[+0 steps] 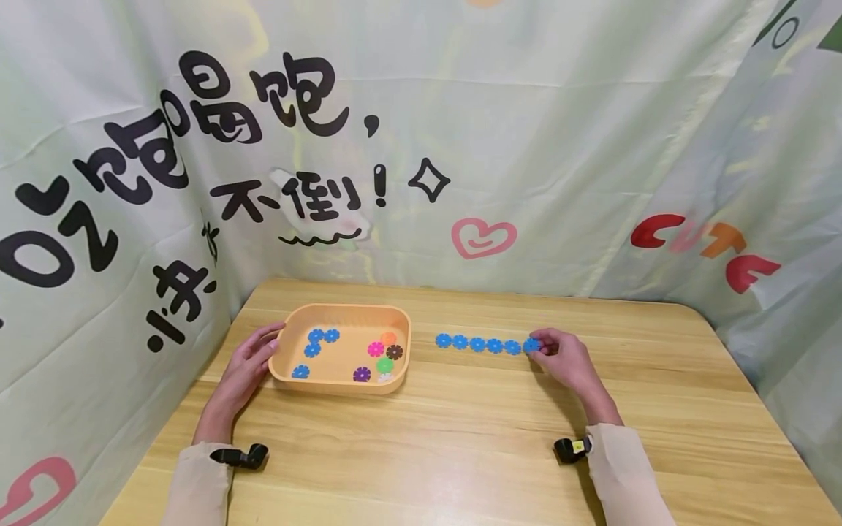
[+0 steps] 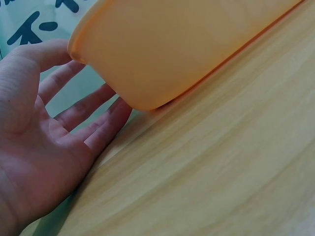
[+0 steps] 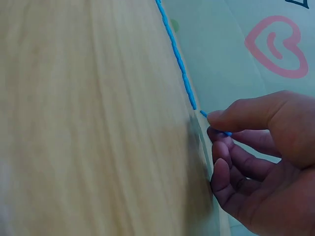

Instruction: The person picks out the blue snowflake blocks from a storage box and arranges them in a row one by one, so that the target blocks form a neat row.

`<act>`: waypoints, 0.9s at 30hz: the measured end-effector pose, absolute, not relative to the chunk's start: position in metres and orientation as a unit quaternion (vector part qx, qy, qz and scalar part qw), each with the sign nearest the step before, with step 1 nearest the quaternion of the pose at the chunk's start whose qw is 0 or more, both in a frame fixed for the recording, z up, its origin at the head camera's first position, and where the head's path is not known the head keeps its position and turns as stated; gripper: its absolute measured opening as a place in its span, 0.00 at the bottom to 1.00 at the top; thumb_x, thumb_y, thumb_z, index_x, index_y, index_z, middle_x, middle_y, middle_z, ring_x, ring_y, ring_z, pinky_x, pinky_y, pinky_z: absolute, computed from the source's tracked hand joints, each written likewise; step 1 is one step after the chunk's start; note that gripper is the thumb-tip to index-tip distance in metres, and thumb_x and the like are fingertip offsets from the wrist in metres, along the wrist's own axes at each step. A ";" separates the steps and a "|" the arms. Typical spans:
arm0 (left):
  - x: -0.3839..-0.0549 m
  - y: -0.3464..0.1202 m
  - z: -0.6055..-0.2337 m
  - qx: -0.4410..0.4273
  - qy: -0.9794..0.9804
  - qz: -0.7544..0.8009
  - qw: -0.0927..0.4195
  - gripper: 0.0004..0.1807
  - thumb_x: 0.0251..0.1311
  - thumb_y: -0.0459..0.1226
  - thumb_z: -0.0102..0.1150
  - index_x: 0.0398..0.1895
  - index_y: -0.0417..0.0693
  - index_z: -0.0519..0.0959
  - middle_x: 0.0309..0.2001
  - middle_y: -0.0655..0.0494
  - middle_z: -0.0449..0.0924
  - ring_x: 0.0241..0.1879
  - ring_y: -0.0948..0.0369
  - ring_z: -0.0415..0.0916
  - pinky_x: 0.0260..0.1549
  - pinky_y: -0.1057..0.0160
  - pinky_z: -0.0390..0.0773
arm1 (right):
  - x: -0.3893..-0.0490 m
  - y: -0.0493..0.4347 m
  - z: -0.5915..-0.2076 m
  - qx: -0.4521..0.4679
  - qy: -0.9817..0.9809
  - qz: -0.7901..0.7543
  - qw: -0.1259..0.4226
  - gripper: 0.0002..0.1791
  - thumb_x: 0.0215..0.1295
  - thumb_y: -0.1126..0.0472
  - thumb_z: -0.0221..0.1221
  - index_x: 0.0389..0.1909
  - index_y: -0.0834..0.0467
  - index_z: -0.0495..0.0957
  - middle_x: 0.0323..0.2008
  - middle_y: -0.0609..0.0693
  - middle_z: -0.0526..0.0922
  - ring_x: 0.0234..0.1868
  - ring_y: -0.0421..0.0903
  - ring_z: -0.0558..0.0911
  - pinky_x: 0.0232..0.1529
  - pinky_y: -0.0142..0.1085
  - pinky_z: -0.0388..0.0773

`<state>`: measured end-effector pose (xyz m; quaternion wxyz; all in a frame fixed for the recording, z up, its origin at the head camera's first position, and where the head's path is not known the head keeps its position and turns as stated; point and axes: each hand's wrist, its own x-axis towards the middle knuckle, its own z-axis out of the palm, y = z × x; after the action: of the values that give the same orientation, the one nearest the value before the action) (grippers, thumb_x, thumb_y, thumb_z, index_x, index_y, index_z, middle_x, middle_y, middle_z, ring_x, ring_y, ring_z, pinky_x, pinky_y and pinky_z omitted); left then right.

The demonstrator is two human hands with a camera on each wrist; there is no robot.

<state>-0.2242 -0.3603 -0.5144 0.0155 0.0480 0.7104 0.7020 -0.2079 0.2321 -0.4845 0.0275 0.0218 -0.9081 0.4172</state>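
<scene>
In the head view my right hand [image 1: 564, 359] pinches a blue snowflake disc [image 1: 531, 345] between thumb and index finger. That disc is at the right end of a row of several blue snowflake discs [image 1: 477, 344] on the table. From the right wrist view, the held disc appears edge-on and slightly raised, with a small gap to the row [image 3: 178, 58]. My left hand [image 1: 246, 361] rests against the left end of an orange tray [image 1: 342, 384]. Its thumb touches the rim and its loosely extended fingers lie along the outer wall [image 2: 133, 59].
Inside the tray are several blue discs [image 1: 317, 336], plus pink [image 1: 376, 349], orange [image 1: 389, 338], brown [image 1: 394, 352], green [image 1: 384, 364], purple [image 1: 362, 374] and white [image 1: 385, 378] ones. A printed curtain [image 1: 559, 146] hangs behind the wooden table [image 1: 421, 438].
</scene>
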 end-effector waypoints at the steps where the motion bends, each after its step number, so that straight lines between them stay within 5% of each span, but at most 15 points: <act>1: -0.224 -0.360 -0.514 0.048 0.711 0.702 0.016 0.26 0.78 0.40 0.52 0.75 0.42 0.65 0.65 0.54 0.67 0.58 0.65 0.75 0.53 0.69 0.79 | -0.208 0.232 -0.485 0.020 -0.910 0.414 0.026 0.17 0.67 0.69 0.65 0.56 0.69 0.79 0.40 0.57 0.82 0.40 0.51 0.80 0.35 0.33 0.77; 27: -0.223 -0.357 -0.512 0.045 0.707 0.706 0.013 0.27 0.78 0.40 0.52 0.75 0.40 0.64 0.65 0.53 0.68 0.58 0.64 0.75 0.53 0.69 0.79 | -0.209 0.235 -0.487 0.014 -0.921 0.389 -0.001 0.17 0.69 0.65 0.66 0.55 0.68 0.80 0.48 0.63 0.81 0.46 0.56 0.78 0.42 0.47 0.78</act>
<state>-0.2227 -0.3575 -0.5117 0.0132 0.0449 0.7070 0.7057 -0.2086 0.2345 -0.4873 -0.0015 0.0145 -0.9209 0.3895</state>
